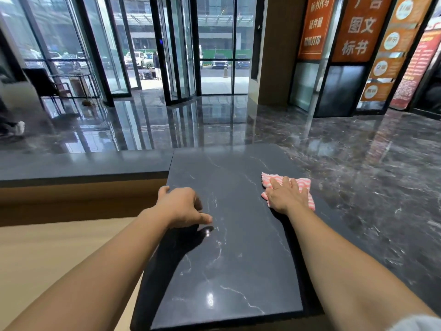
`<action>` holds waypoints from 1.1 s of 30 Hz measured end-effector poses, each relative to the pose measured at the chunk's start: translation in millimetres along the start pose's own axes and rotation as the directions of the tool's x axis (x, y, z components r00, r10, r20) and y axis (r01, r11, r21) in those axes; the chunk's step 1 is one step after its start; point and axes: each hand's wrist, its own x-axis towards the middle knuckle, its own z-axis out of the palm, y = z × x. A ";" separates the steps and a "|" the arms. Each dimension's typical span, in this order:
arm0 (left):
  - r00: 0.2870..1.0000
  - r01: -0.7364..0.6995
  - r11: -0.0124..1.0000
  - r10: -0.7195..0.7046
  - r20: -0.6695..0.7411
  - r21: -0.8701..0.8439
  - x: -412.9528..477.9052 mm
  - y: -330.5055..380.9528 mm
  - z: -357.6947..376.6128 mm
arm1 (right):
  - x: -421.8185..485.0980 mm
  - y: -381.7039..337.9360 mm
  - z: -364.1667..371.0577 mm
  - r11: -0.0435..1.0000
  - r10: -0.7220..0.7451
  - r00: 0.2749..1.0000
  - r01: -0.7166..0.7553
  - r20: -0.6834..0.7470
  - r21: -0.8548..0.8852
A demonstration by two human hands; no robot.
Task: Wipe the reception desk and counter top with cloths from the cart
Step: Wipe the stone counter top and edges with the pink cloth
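Note:
A dark marbled counter top (pixel 229 259) with white veins fills the middle of the head view. Near its far right edge lies a pink-and-white striped cloth (pixel 303 183). My right hand (pixel 286 195) presses flat on the cloth with the fingers spread. My left hand (pixel 182 206) rests on the counter's left edge, fingers loosely curled over the rim and thumb pointing right; it holds nothing. The cart is out of view.
A lower light wooden desk surface (pixel 47 254) lies to the left, below the counter. A long dark ledge (pixel 83 166) runs off to the left at counter height. Beyond are a glossy marble lobby floor (pixel 358 163), glass revolving doors (pixel 176 48) and orange signboards (pixel 358 27).

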 end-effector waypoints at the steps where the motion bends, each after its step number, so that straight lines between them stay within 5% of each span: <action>1: 0.999 0.024 0.998 -0.026 -0.029 -0.059 6.1 -8.3 0.7 | 11.9 -5.6 0.9 1.000 -0.007 1.000 0.007 -0.005 -0.003; 3: 0.989 0.081 0.954 -0.112 -0.094 -0.290 16.4 -26.3 7.7 | 33.5 -18.7 0.8 1.000 -0.021 1.000 0.021 -0.011 -0.003; 6: 0.942 0.135 0.741 -0.301 -0.146 -0.658 20.3 -40.5 14.2 | 61.1 -37.6 1.5 0.999 -0.035 0.999 0.035 -0.011 -0.001; 10: 0.882 0.279 0.209 -0.441 0.165 -0.937 26.5 -58.4 19.6 | 87.5 -70.2 2.5 0.999 -0.043 0.999 0.043 -0.008 -0.001; 13: 0.877 0.317 0.003 -0.382 0.292 -0.948 25.8 -60.8 14.5 | 98.1 -103.0 4.4 0.997 -0.073 0.997 0.074 -0.009 0.016; 24: 0.896 0.239 -0.127 -0.353 0.269 -0.963 27.3 -57.7 16.1 | 35.5 -261.5 36.3 0.846 -0.533 0.845 0.533 0.044 0.020; 29: 0.887 0.220 -0.191 -0.368 0.277 -0.957 36.0 -66.1 18.3 | 13.4 -261.9 44.1 0.766 -0.638 0.765 0.642 0.084 -0.029; 33: 0.863 0.253 -0.115 -0.423 0.278 -0.961 30.4 -59.7 15.9 | 18.7 -236.4 38.6 0.759 -0.650 0.758 0.651 0.053 -0.020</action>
